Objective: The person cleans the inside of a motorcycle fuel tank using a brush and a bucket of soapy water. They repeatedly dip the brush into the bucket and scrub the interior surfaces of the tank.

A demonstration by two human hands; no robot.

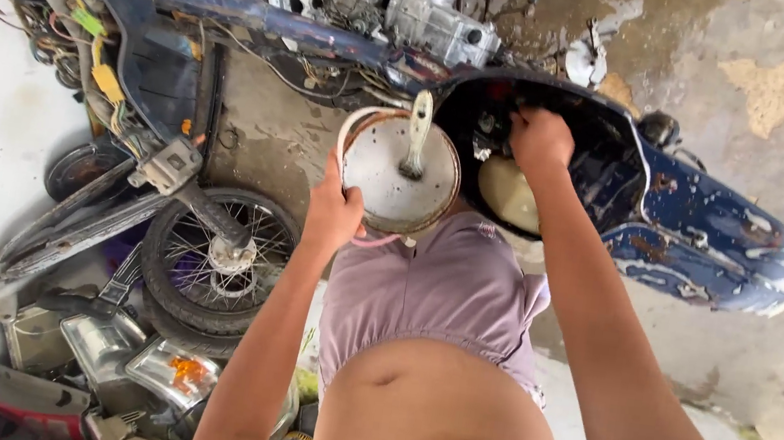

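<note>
Beneath stripped blue motorcycle frame (713,232), left hand (332,212) curls round rim of round white funnel-like pan (398,175), steadying it level; white handle upright inside, contents unclear. Right hand (541,141) reaches into open body cavity, fingers bunched on hidden part. Cream tank (508,195) sits inside cavity. Spoked wheel (215,257) lies left.

floor: stained, patchy concrete floor (767,128)
on it, upper part: stripped dark-blue motorcycle frame (713,232)
left: black spoked wheel (216,252)
lower left: clear headlight lenses (132,357)
</note>
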